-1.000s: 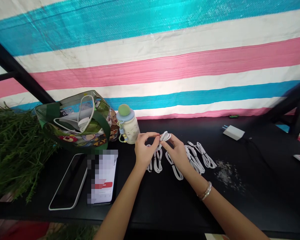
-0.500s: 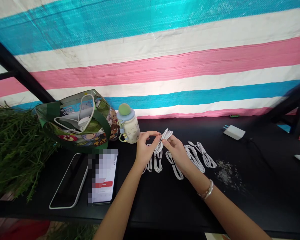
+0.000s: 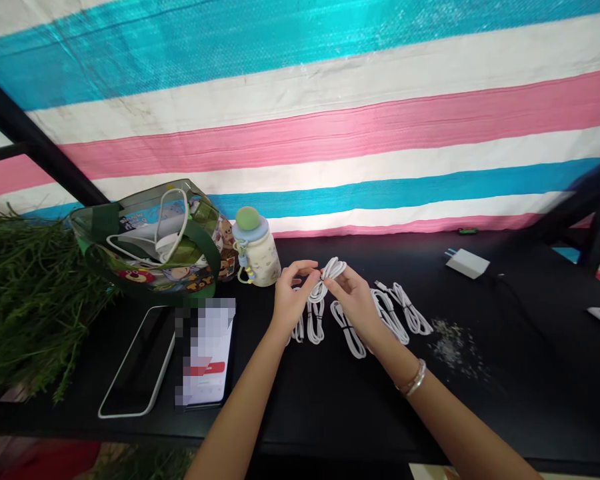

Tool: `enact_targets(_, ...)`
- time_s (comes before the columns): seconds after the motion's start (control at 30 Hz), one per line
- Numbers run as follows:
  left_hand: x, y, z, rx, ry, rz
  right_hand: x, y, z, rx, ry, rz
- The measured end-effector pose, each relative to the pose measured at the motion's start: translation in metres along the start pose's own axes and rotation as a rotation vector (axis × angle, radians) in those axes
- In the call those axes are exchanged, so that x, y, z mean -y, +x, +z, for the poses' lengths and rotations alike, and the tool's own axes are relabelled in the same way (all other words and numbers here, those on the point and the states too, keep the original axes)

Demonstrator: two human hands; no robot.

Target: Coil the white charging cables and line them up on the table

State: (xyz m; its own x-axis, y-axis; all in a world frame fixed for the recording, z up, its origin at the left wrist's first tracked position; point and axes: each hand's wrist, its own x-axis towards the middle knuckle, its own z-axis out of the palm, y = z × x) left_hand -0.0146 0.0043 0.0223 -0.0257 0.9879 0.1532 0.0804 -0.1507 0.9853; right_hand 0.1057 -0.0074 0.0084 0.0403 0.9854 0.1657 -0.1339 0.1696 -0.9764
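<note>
On the lower edge of the clear plastic tote bag, at the left of the black table, large yellow cartoon lettering reads "TOY". The phone lying just in front of the bag has a pixelated screen, and the white label on its red button is too blurred to read.

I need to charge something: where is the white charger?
In the head view, the white charger lies on the black table at right, beyond the coiled white cables.
</note>
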Motion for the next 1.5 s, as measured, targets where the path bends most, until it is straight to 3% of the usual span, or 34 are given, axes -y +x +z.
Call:
enact_targets(0.2,0.0004,-0.0014,-0.0012,-0.035,0.137,0.178,-0.0016,0.0010,-0.0002,0.008,-0.024,-0.010)
enact_targets(0.8,0.0063,0.0007,0.0009,0.099,-0.020,0.057,0.0020,-0.0025,0.0031,0.084,0.136,0.104)
enact_targets(1.13,0.0034,0.0039,-0.0068,0.116,0.146,0.161,0.0006,-0.0009,0.0001,0.126,0.085,0.091)
enact_targets(1.5,0.0082,0.0020,-0.0001,0.109,-0.114,-0.070,-0.0014,-0.0029,0.0026,0.081,0.103,0.115)
